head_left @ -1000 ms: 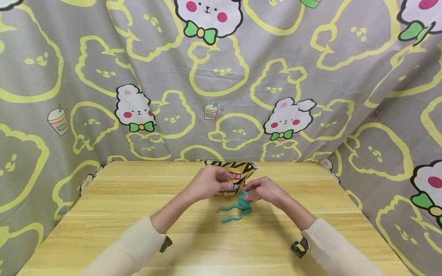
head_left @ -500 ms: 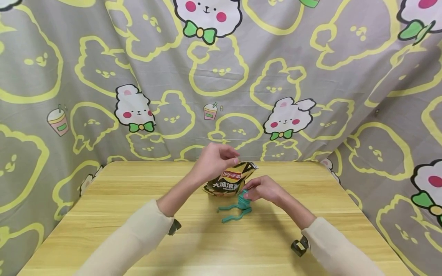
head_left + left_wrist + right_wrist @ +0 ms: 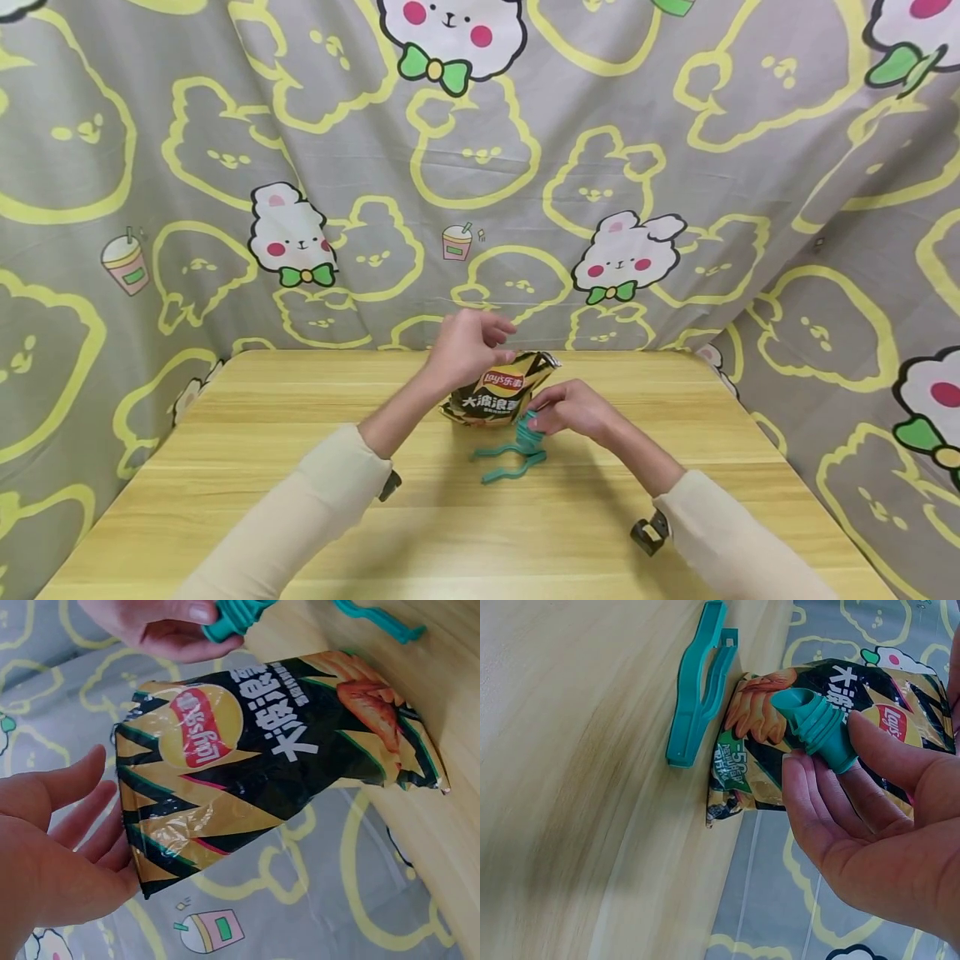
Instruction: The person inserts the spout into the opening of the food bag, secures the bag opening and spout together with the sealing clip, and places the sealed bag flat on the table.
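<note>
Positioning the bag (image 3: 285,765) seems underway: our left hand (image 3: 56,851), spread at its edge, should next grip; right hand (image 3: 877,855) pinches the spout (image 3: 823,736).

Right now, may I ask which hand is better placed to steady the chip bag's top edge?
Probably the left hand, beside the top edge of the chip bag; the right hand holds a teal spout.

Grey cartoon-print curtain (image 3: 480,167) around a pale wood-grain table (image 3: 480,533), evenly lit.
</note>
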Demonstrator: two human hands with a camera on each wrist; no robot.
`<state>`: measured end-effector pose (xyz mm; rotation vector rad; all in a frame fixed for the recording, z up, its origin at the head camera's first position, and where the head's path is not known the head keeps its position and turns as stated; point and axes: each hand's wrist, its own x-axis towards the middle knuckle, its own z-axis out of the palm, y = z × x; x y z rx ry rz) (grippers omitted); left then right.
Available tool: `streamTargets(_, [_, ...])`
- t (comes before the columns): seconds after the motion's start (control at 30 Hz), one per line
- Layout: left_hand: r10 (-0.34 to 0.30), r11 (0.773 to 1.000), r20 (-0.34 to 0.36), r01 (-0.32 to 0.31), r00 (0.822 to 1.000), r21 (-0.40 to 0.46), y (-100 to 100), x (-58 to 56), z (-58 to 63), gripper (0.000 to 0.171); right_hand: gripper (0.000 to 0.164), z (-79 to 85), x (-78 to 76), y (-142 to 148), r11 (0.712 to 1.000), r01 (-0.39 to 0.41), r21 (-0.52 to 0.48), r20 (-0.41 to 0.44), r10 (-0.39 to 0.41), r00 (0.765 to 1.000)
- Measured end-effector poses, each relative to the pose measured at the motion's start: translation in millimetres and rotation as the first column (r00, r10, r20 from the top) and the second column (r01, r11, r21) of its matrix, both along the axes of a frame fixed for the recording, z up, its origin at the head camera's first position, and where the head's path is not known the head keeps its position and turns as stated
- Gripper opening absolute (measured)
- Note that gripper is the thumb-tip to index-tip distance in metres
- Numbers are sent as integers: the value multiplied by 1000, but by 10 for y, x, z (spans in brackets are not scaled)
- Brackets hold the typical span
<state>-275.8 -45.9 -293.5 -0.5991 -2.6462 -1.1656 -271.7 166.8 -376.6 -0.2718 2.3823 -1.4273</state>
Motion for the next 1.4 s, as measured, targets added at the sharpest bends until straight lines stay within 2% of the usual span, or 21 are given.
streamTargets(0.27, [-16, 996, -79, 9, 997, -92, 32, -23, -58, 20, 26, 1, -13, -14, 1000, 5, -3, -3, -5, 1000])
streamTargets(0.57, [-7, 997, -123, -3, 992, -80, 51, -55, -92, 7, 25, 47, 0, -10, 1000, -1, 1, -30, 1, 1000])
streamTargets(0.83, [-20, 990, -194, -7, 981, -141, 69, -59, -78, 7, 28, 118, 2, 33, 1000, -10, 8, -40, 10, 999])
streamTargets(1.2, [-36, 987, -207, 3, 978, -160, 82, -59, -61, 13, 24, 346, -43, 131, 998, 10, 58, -68, -6, 998])
streamTargets(1.4, [-52, 984, -207, 14, 977, -179, 89, -66, -60, 15, 32, 531, -47, 212, 993, -26, 115, -88, 36, 995])
